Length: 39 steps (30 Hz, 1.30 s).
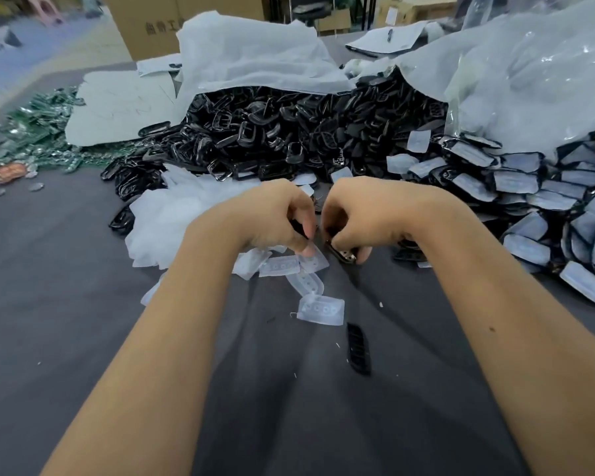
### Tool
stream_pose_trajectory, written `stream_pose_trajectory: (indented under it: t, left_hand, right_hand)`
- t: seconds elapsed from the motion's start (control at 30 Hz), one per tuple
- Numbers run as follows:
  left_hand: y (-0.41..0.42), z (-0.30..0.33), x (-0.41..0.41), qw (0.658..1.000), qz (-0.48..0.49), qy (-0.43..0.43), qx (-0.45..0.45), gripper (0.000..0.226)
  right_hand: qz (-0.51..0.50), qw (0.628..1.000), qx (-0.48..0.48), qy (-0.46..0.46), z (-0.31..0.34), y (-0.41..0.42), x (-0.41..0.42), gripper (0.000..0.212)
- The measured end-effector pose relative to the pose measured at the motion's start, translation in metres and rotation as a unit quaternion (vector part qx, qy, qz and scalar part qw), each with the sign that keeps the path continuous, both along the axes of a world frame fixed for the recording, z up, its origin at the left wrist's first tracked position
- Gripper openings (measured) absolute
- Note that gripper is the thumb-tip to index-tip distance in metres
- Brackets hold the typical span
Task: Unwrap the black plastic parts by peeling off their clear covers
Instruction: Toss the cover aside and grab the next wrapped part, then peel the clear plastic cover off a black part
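Note:
My left hand (272, 218) and my right hand (361, 214) meet over the middle of the grey table (66, 304). The right hand's curled fingers grip a black plastic part (342, 253). The left hand pinches a clear cover (311, 257) beside that part, and something dark shows inside its curled fingers. Several peeled clear covers (320, 309) lie just below the hands. One bare black part (358, 348) lies nearer to me. A pile of wrapped parts (529, 190) sits to the right, and a heap of black parts (289, 132) lies behind the hands.
A mound of clear covers (172, 214) lies left of my hands. White plastic sheets (248, 53) and a clear bag (529, 80) drape over the heaps. Green circuit boards (38, 132) are scattered at far left. A cardboard box (158, 22) stands behind.

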<state>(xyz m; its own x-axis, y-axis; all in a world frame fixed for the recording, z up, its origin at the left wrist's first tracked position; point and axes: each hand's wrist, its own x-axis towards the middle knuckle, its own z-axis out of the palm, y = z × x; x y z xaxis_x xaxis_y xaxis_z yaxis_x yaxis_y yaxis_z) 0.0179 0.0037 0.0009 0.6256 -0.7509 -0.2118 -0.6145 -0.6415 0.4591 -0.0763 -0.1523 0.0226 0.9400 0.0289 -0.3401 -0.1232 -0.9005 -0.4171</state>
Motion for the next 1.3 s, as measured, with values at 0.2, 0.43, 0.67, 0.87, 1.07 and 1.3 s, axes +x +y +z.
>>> stream_pose_trajectory:
  t: [0.2,0.43,0.67,0.87,1.07,1.3]
  left_hand:
    - [0.001,-0.021,0.017,0.970,0.140,-0.106,-0.169,0.018]
    - [-0.011,-0.045,0.032,0.949,0.167,-0.247,-0.107,0.050]
    - [-0.012,-0.047,0.028,0.921,0.216,-0.279,-0.166,0.003]
    - [-0.012,-0.041,0.010,0.883,0.250,-0.297,-0.263,0.029]
    - [-0.006,-0.039,-0.006,0.848,0.290,-0.189,-0.401,0.033]
    - [-0.008,-0.047,0.001,0.873,0.270,-0.130,-0.384,0.050]
  right_hand:
    - [-0.126,0.967,0.059,-0.214,-0.036,-0.005,0.026,0.016]
    - [-0.222,0.900,0.182,-0.328,-0.063,0.012,0.051,0.027]
    - [-0.202,0.885,0.185,-0.377,-0.072,0.014,0.053,0.016]
    - [-0.193,0.871,0.226,-0.391,-0.073,0.015,0.049,0.009]
    - [-0.170,0.847,0.315,-0.394,-0.075,0.014,0.048,0.010]
    - [-0.191,0.800,0.367,-0.434,-0.075,0.010,0.048,0.011]
